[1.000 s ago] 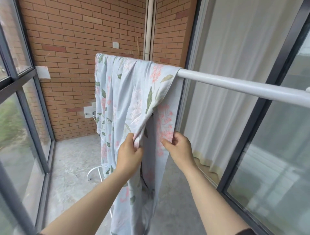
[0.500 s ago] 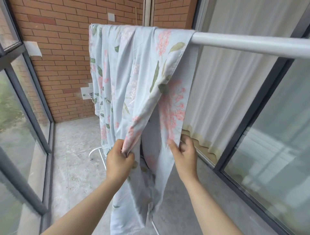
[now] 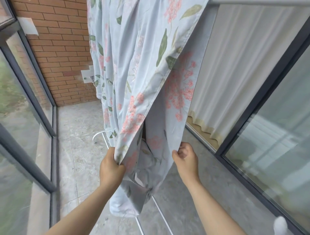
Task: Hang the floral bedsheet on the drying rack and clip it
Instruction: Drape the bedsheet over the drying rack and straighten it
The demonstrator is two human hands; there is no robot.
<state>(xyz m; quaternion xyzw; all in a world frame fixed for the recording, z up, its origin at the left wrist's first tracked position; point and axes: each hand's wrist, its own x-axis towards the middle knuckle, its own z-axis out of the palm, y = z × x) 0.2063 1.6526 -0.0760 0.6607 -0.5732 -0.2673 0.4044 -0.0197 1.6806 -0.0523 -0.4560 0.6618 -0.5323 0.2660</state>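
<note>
The floral bedsheet (image 3: 134, 67), pale blue with pink flowers and green leaves, hangs bunched from the drying rack's white top bar (image 3: 268, 2) at the upper edge of the head view. Its lower end sags close to the floor. My left hand (image 3: 111, 165) grips a front fold of the sheet low down. My right hand (image 3: 185, 156) pinches the sheet's right edge at about the same height, a gap of cloth between the two hands. The rack's white base tubes (image 3: 161, 213) run along the floor under the sheet. No clips are in view.
A brick wall (image 3: 63, 50) closes the far end. Glass panels in dark frames (image 3: 33, 104) line the left side. On the right stands a sliding glass door (image 3: 276, 134) with a white curtain (image 3: 234, 67) behind it. The floor (image 3: 80, 151) is grey concrete.
Both hands have slid down the sheet, from mid-height to near its lower part, still holding it. The view has tilted down, so the top bar now sits at the upper edge.
</note>
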